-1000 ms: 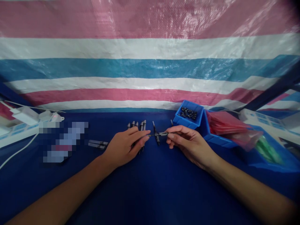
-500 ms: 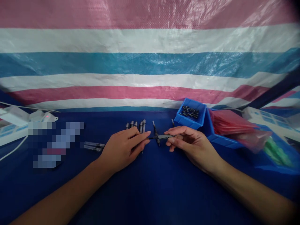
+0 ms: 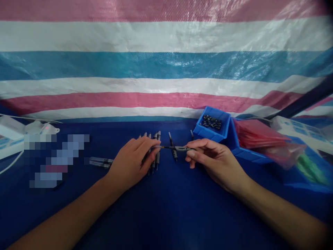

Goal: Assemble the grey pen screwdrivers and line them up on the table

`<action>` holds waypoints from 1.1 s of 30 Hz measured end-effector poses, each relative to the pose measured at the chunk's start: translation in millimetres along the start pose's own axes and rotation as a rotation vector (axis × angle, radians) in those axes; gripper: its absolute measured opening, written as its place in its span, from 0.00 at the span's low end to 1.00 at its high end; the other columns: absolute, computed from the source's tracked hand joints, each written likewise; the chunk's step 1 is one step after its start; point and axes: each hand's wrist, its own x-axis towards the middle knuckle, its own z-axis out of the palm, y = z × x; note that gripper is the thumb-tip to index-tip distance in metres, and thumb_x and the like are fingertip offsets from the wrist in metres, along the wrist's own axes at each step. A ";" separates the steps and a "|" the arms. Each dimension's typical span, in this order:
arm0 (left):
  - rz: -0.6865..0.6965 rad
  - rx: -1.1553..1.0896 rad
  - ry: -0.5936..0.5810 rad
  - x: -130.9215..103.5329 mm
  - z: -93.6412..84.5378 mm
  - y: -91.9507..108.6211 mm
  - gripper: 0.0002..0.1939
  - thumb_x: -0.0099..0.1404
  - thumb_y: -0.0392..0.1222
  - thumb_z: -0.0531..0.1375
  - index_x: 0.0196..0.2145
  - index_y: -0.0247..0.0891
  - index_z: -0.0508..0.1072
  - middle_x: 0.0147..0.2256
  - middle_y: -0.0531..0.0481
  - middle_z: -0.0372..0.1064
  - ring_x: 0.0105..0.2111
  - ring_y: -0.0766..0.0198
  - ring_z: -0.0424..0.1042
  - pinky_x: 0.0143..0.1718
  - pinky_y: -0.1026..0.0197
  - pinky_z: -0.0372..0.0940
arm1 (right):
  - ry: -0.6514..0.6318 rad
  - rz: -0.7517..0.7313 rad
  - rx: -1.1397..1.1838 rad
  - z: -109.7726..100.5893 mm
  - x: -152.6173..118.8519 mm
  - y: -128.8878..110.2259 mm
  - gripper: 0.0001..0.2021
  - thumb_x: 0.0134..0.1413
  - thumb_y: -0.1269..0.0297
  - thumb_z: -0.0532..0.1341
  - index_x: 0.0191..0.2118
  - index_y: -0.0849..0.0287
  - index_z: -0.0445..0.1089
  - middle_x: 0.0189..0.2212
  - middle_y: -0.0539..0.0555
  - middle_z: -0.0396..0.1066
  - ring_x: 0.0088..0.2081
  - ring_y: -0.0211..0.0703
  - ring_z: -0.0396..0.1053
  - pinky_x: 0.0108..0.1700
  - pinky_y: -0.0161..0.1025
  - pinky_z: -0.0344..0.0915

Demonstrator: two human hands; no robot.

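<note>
Level above the table, a pen refill (image 3: 168,148) with a grey pen grip (image 3: 180,148) on it runs between my two hands. My left hand (image 3: 134,156) pinches the refill's pale tube end between thumb and forefinger. At the opposite end, my right hand (image 3: 210,154) is closed with thumb and fingertips on the grip near the pointed tip. Several pen pieces with grey grips (image 3: 158,156) lie side by side under and beyond my left hand, which partly covers them. Another such refill with a grip (image 3: 172,149) rests on the table behind the held one.
A blue bin (image 3: 213,133) at the back right holds small black parts (image 3: 212,121). Red plastic bags (image 3: 260,135) and a green bag (image 3: 310,170) fill blue bins farther right. Clear tubes (image 3: 100,161) lie left of my left hand. Power strips (image 3: 296,130) sit at the sides; a striped sheet (image 3: 156,66) hangs behind.
My left hand has shifted slightly left, away from the right, and more of the refill shows between them. The view has tilted and turned a little.
</note>
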 end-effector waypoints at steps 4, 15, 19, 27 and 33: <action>0.064 0.011 0.004 0.9 0.2 1.0 0.09 0.85 0.35 0.61 0.60 0.41 0.75 0.48 0.50 0.82 0.43 0.58 0.79 0.45 0.55 0.68 | -0.016 0.000 -0.037 4.2 -1.3 -6.0 0.09 0.66 0.57 0.81 0.47 0.51 0.88 0.30 0.50 0.84 0.26 0.38 0.80 0.31 0.35 0.77; 0.178 -0.051 -0.016 -1.5 1.1 4.0 0.11 0.84 0.32 0.61 0.60 0.37 0.76 0.51 0.44 0.82 0.50 0.54 0.83 0.55 0.52 0.76 | -0.070 -0.117 -0.255 11.7 -10.7 -11.1 0.09 0.71 0.60 0.77 0.54 0.50 0.88 0.34 0.50 0.83 0.28 0.32 0.76 0.31 0.29 0.72; 0.228 -0.065 -0.011 -0.7 1.9 3.2 0.09 0.83 0.34 0.64 0.58 0.35 0.77 0.51 0.43 0.82 0.51 0.54 0.83 0.56 0.52 0.78 | -0.057 -0.209 -0.357 11.3 -12.2 -12.3 0.08 0.71 0.60 0.77 0.52 0.50 0.88 0.36 0.51 0.82 0.34 0.38 0.80 0.36 0.34 0.75; 0.256 -0.060 -0.034 -0.2 2.5 3.9 0.08 0.87 0.37 0.61 0.59 0.36 0.77 0.49 0.43 0.83 0.48 0.57 0.84 0.53 0.55 0.80 | -0.141 -0.550 -0.625 4.7 -12.8 -10.4 0.16 0.72 0.73 0.73 0.57 0.45 0.86 0.48 0.52 0.87 0.44 0.42 0.84 0.46 0.40 0.79; 0.238 -0.084 -0.047 -0.9 1.9 2.5 0.08 0.86 0.36 0.62 0.59 0.36 0.77 0.49 0.44 0.83 0.48 0.57 0.84 0.51 0.55 0.80 | -0.098 -0.532 -0.613 3.8 -12.1 -8.0 0.17 0.73 0.72 0.73 0.60 0.45 0.83 0.51 0.52 0.88 0.49 0.46 0.86 0.51 0.43 0.81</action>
